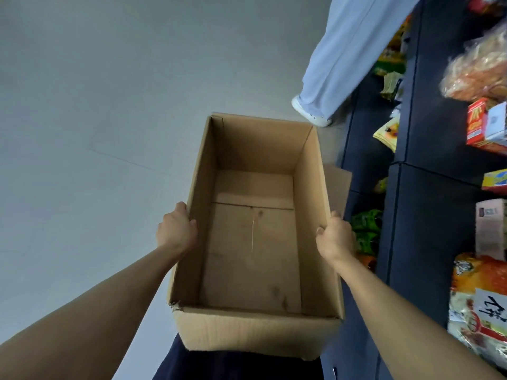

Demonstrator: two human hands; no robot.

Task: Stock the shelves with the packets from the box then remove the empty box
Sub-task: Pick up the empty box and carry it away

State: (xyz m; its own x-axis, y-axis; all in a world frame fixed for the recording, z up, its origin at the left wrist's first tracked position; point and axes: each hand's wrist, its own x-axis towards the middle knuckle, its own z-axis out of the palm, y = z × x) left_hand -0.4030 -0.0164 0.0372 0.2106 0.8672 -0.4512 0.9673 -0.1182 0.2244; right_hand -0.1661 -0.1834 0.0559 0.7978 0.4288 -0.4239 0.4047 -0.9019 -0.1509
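brown corrugated cardboard fills the middle of the view: the box point(255, 229) is open at the top and nothing lies in it, its bare bottom showing a taped seam and a few dark smudges. the left hand point(177, 233) grips the left long wall, thumb hooked over the rim and fingers curled down the outside. the right hand point(336, 238) grips the right long wall the same way, thumb tip just inside the rim. the box sits between the two forearms, its near end close to the person's dark clothing point(219, 363), one near corner frayed. a loose flap point(338, 187) hangs outward on the right side, beside the shelving.

the dark blue shelves point(428, 187) run up the right edge of the view, just beside the box. on them sit packets: a green packet point(366, 231) right behind the right hand, an orange and white noodle bag point(482, 303) nearer the camera, a pale carton point(491, 231), a red and white carton point(485, 127), a yellow packet point(388, 134) and a clear bag of orange snacks point(477, 67) higher up. labels are too blurred to read.

ahead of the box, between it and the far end of the shelves, stands another person, seen only as a pale blue trouser leg point(345, 50) and a white shoe point(311, 111). the grey floor point(96, 105) spreads to the left.
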